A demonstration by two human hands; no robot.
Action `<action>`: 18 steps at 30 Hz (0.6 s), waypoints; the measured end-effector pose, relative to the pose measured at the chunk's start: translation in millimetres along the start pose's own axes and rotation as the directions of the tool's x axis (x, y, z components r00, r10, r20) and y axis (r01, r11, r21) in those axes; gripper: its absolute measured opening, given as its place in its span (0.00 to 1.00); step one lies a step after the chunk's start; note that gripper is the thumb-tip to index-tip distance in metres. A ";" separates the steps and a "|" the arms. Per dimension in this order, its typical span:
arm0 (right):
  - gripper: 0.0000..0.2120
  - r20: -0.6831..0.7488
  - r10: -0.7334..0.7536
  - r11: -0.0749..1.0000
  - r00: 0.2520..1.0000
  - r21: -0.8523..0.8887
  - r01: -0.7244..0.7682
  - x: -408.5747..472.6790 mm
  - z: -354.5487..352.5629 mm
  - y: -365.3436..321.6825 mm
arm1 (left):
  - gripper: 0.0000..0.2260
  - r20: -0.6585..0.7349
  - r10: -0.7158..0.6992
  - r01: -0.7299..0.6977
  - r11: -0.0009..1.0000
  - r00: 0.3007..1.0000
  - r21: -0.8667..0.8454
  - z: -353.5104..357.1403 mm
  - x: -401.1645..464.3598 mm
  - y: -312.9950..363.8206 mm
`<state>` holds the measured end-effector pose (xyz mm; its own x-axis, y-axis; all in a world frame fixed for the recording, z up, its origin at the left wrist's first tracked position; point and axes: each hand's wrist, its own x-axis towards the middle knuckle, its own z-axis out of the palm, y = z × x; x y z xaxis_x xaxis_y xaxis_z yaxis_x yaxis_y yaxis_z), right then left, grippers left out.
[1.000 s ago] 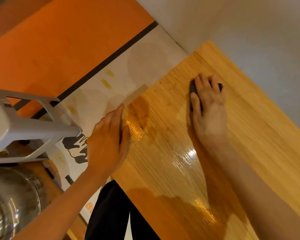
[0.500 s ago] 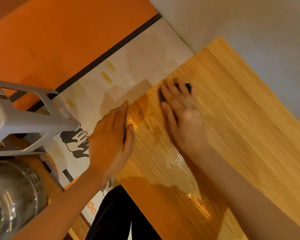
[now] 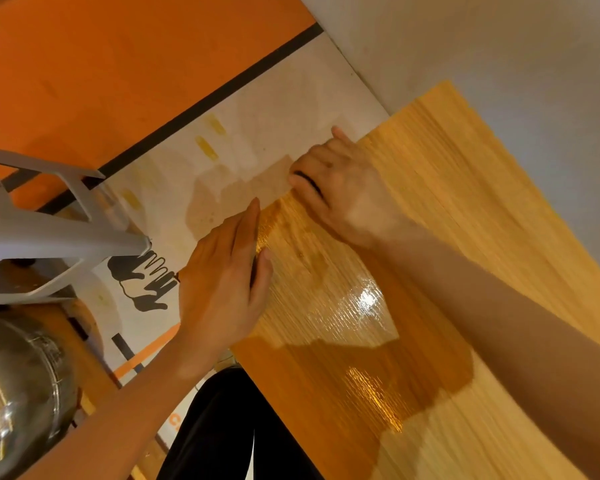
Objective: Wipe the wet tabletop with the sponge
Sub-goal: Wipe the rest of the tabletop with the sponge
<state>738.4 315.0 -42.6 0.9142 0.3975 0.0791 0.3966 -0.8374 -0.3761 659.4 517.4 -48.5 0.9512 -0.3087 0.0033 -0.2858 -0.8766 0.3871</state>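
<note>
The wooden tabletop [image 3: 465, 220] runs from the wall corner toward me, with a glossy wet patch [image 3: 354, 306] across its left half. My right hand [image 3: 340, 188] presses a dark sponge [image 3: 310, 183] at the table's left edge; only a thin black strip of the sponge shows between the fingers. Cupped and with fingers together, my left hand [image 3: 226, 285] rests against the same edge nearer to me, holding nothing.
A grey plastic stool [image 3: 42, 233] stands to the left over the orange and white floor [image 3: 153, 81]. Below it sits a shiny metal pot [image 3: 18, 389]. A pale wall [image 3: 482, 46] borders the table's far side. My dark trouser leg [image 3: 229, 427] shows beneath the table edge.
My right hand has slid the sponge leftward across the tabletop, from the middle to the left edge. The left hand stays at the edge.
</note>
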 end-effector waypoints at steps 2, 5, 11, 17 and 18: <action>0.20 0.108 -0.023 0.999 0.994 -0.024 0.026 10.7 -15.0 19.6 | 0.25 -0.008 0.004 -0.004 1.000 1.000 0.021 -0.1 0.6 0.4; 0.22 0.139 0.160 0.985 0.977 -0.092 -0.149 19.4 -47.0 72.0 | 0.25 -0.020 0.013 -0.012 1.000 1.000 0.025 1.2 2.1 0.9; 0.23 0.241 0.211 0.968 0.947 -0.185 -0.168 39.4 -18.6 11.1 | 0.26 0.010 -0.004 0.004 1.000 1.000 0.016 2.0 1.1 -1.3; 0.24 0.257 0.123 0.992 0.959 -0.054 -0.113 22.7 -31.3 38.7 | 0.26 0.027 0.012 -0.012 1.000 1.000 -0.018 -1.6 -5.6 -8.5; 0.24 0.213 0.177 0.983 0.961 -0.090 -0.161 19.7 -41.5 54.9 | 0.25 0.013 -0.004 0.005 1.000 1.000 -0.021 -3.6 -10.6 -12.5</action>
<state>781.6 261.3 -23.4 0.9309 0.3138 -0.1870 0.2502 -0.9207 -0.2996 653.3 532.9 -50.0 0.9508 -0.3095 -0.0104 -0.2789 -0.8702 0.4061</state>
